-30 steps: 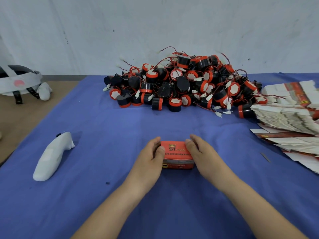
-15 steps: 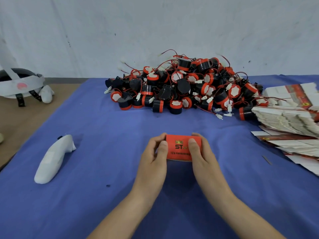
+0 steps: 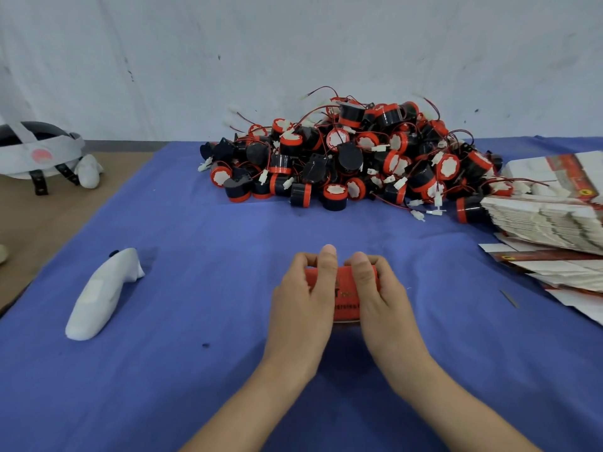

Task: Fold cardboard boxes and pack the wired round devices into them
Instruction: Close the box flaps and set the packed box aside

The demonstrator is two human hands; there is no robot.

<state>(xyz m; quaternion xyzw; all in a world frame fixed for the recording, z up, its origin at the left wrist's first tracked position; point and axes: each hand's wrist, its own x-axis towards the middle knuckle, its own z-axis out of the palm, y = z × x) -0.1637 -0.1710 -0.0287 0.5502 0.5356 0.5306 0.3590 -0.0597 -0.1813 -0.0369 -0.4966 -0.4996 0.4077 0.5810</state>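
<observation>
While both hands are wrapped round one small red box [image 3: 346, 288], there is little sign from where I stand that the job has got far. The left hand [image 3: 303, 301] and the right hand [image 3: 383, 298] each grip an end of it, fingers curled over its far edge and thumbs laid on the printed face. The box sits between them, at or just above the blue cloth [image 3: 195, 288]; I cannot tell whether it touches. It looks folded into shape, so I take this as the folding or closing of one box. Whether a device is already inside I cannot say: the palms cover both ends and no wire shows.

Beyond the fingertips, well apart from them, lies the heap of wired round devices [image 3: 352, 158], black and red with thin red leads and white plugs, all loose on the cloth. Out past the right hand a thick stack of flat box blanks [image 3: 548, 220] lies by the heap, with more loose blanks [image 3: 571, 272] spread nearer the right forearm. None of those is folded. I see no finished boxes set aside, so by my reckoning nearly the whole task lies ahead.

Off beyond the left hand a white handheld controller [image 3: 98, 298] lies on the cloth, and further out on that side, off the cloth, rests a white headset [image 3: 39, 151].
</observation>
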